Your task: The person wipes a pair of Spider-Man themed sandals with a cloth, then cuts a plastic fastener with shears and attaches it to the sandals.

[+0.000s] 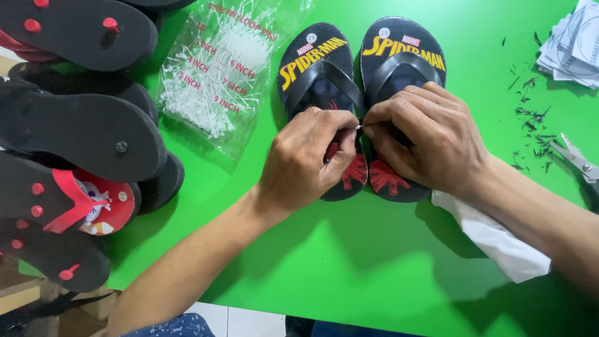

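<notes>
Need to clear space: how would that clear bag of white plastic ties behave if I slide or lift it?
The clear bag looks thin and crinkled, so it would probably sag when lifted. The white ties lie loose inside and may shift. Flat on the green table, it should slide, not roll.

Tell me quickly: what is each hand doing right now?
Left hand: closed, pinching a thin white plastic tie over the pair of flip-flops.
Right hand: closed, fingertips meeting the same tie.

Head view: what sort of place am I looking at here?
Probably a footwear packing bench. Both hands, left hand and right hand, pinch a thin white loop pin between paired flip-flops; a bag of loop pins and stacked black flip-flops lie alongside.
</notes>
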